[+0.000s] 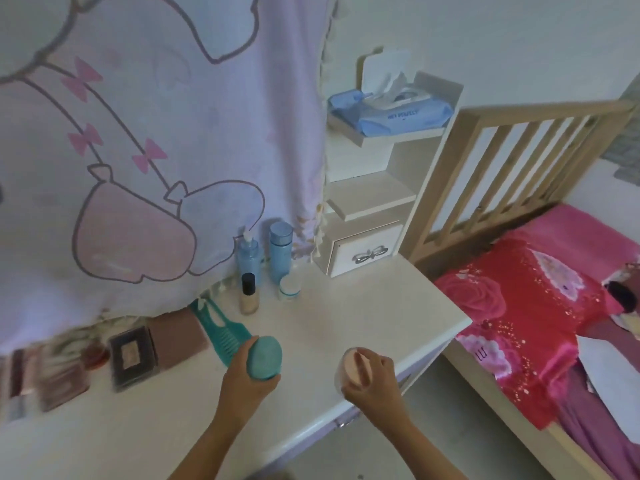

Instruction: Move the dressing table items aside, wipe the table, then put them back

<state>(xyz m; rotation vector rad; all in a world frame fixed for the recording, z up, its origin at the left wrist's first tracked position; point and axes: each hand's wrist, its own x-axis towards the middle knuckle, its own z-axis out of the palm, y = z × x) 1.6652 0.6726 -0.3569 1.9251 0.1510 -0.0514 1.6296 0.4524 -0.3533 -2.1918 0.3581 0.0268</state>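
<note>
The left hand (pixel 242 372) curls its fingers round a teal oval case (pixel 265 356) just in front of the comb (pixel 221 329). The right hand (pixel 370 379) pinches a peach puff (pixel 351 370) farther right of the comb. Both are held above the desk (pixel 363 317), probably to keep its surface free for wiping.

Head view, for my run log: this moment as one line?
left hand: holds teal oval item | right hand: holds pink round item | both near dressing table front
</note>
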